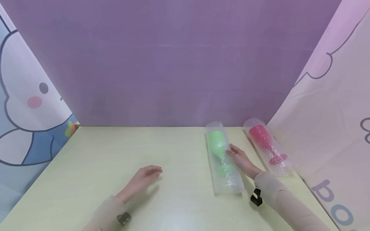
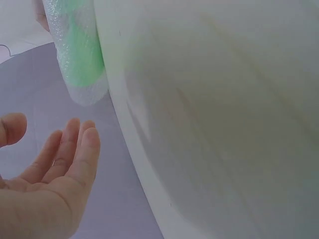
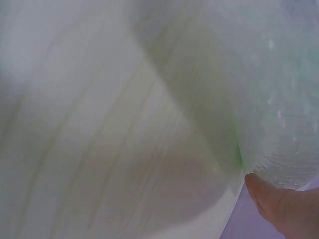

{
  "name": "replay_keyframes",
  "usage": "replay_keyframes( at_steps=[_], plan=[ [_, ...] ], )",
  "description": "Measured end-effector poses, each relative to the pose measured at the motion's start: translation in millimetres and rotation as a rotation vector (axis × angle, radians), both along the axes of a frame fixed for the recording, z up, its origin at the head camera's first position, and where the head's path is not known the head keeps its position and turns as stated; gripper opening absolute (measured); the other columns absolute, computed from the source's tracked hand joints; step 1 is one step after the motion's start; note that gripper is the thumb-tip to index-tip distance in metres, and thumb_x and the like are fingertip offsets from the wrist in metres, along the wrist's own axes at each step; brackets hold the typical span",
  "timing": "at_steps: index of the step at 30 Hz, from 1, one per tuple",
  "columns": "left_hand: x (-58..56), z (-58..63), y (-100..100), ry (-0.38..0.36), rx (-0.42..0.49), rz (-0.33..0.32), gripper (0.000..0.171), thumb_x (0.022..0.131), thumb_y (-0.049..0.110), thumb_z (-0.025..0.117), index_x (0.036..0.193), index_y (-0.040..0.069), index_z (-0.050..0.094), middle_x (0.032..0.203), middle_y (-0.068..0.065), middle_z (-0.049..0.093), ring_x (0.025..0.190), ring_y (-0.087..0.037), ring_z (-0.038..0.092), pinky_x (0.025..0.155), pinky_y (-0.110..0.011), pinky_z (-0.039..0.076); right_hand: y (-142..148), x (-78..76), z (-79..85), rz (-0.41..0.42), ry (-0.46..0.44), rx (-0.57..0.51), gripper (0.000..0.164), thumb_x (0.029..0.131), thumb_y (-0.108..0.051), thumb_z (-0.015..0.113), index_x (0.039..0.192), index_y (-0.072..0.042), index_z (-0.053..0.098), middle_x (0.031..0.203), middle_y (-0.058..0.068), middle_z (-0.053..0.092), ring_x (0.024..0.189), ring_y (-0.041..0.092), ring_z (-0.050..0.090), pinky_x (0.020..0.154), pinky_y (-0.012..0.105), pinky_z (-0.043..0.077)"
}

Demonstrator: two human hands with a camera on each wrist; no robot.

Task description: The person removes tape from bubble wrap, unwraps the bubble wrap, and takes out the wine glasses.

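Against the right hand (image 1: 243,161), whose fingers are laid nearly straight along its side, the bubble-wrapped green goblet (image 1: 221,154) is seen lying flat on the pale table (image 1: 95,160). Beyond that hand's outer side, a bubble-wrapped red goblet (image 1: 267,144) lies apart. Well across the table, the left hand (image 1: 143,178) is held relaxed and empty, fingers extended (image 2: 75,154).

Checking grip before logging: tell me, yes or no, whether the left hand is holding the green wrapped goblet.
No, the left hand lies open on the table, apart from the green wrapped goblet, which the right hand touches.
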State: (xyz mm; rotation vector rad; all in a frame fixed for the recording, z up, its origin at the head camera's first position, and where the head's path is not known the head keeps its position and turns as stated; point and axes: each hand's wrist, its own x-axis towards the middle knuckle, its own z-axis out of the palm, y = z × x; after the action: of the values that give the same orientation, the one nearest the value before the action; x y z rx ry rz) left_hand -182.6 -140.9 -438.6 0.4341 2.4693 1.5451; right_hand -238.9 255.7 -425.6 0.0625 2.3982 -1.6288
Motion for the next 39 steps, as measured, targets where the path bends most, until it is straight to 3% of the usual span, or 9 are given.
replay_keyframes(
  at_steps=[3, 15, 20, 25, 30, 39],
  plan=[
    [-1.0, -0.3, 2.4, 0.016, 0.003, -0.017, 0.039, 0.093, 0.022, 0.051, 0.122, -0.004, 0.052, 0.120, -0.019, 0.059, 0.111, -0.034, 0.056, 0.095, -0.044, 0.046, -6.2, 2.3, -1.7, -0.005, -0.001, -0.020, 0.069, 0.097, -0.032, 0.042, 0.146, -0.001, 0.006, 0.153, 0.020, 0.004, 0.140, 0.037, 0.001, 0.114, 0.050, 0.006],
    [-2.9, -5.6, 24.9, -0.034, 0.046, -0.011, 0.043, 0.092, 0.021, 0.052, 0.129, -0.001, 0.047, 0.127, -0.018, 0.054, 0.115, -0.032, 0.054, 0.097, -0.044, 0.045, -31.5, 11.3, -8.4, -0.023, 0.004, -0.040, 0.067, 0.096, -0.032, 0.044, 0.146, -0.001, 0.012, 0.153, 0.019, 0.010, 0.140, 0.035, 0.005, 0.114, 0.049, 0.010],
    [-4.5, -1.6, 39.4, -0.054, 0.039, -0.033, 0.045, 0.093, 0.022, 0.052, 0.131, -0.001, 0.045, 0.131, -0.020, 0.050, 0.119, -0.035, 0.050, 0.100, -0.046, 0.042, -43.7, 16.8, -9.3, -0.016, 0.010, -0.062, 0.067, 0.096, -0.032, 0.045, 0.146, -0.001, 0.013, 0.153, 0.018, 0.011, 0.140, 0.034, 0.006, 0.114, 0.048, 0.011],
    [-15.9, 4.6, 60.7, -0.051, -0.010, -0.083, 0.059, 0.092, 0.038, 0.050, 0.137, 0.001, 0.038, 0.139, -0.019, 0.043, 0.127, -0.036, 0.041, 0.104, -0.050, 0.035, -53.7, 19.0, -6.7, -0.026, 0.032, -0.076, 0.067, 0.095, -0.031, 0.046, 0.146, -0.001, 0.015, 0.152, 0.020, 0.012, 0.139, 0.037, 0.007, 0.114, 0.049, 0.010],
    [-31.0, 4.9, 80.6, -0.116, -0.088, -0.115, 0.079, 0.088, 0.055, 0.048, 0.144, 0.004, 0.025, 0.148, -0.016, 0.029, 0.134, -0.034, 0.030, 0.109, -0.053, 0.026, -62.6, 18.3, -7.6, -0.036, 0.031, -0.101, 0.066, 0.095, -0.031, 0.047, 0.146, -0.003, 0.015, 0.152, 0.019, 0.013, 0.139, 0.037, 0.009, 0.114, 0.050, 0.010],
    [-47.7, 1.0, 104.2, -0.210, -0.029, -0.113, 0.082, 0.087, 0.053, 0.051, 0.145, 0.005, 0.019, 0.150, -0.016, 0.023, 0.136, -0.038, 0.023, 0.106, -0.062, 0.023, -78.9, 20.7, -13.6, -0.039, 0.042, -0.123, 0.068, 0.094, -0.032, 0.049, 0.146, -0.003, 0.016, 0.152, 0.018, 0.014, 0.139, 0.037, 0.010, 0.113, 0.052, 0.012]
  ],
)
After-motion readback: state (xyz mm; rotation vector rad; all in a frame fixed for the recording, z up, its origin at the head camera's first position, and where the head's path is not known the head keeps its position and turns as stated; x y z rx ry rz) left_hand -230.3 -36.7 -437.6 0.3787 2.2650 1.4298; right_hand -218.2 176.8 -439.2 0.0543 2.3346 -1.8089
